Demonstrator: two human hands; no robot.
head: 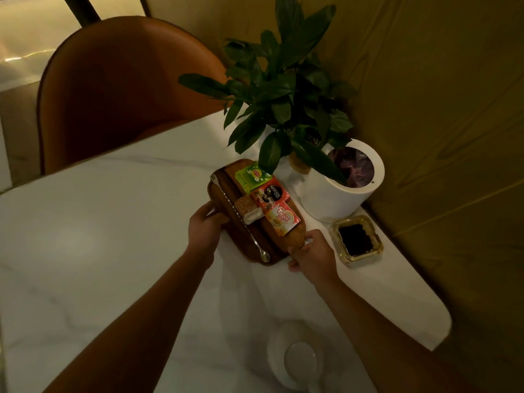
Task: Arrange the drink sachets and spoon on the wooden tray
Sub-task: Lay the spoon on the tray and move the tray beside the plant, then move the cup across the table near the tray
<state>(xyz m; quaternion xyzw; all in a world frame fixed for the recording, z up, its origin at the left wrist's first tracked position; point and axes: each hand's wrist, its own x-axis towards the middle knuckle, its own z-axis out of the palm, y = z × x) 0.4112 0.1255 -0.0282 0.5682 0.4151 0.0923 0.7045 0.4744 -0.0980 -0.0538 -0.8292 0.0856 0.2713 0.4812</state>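
The wooden tray [239,241] lies between the hands, its long axis running away and leftward, with the spoon [241,217] and drink sachets [272,194] along it. The left hand [205,226] grips its left rim; the right hand [312,255] pinches its near end.

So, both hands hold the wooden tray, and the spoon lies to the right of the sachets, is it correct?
Not quite: in the head view the spoon lies to the left of the sachets. The left hand and right hand do hold the wooden tray.

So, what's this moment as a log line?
left hand, right hand: holding oval wooden tray | colourful sachets, long metal spoon: on tray
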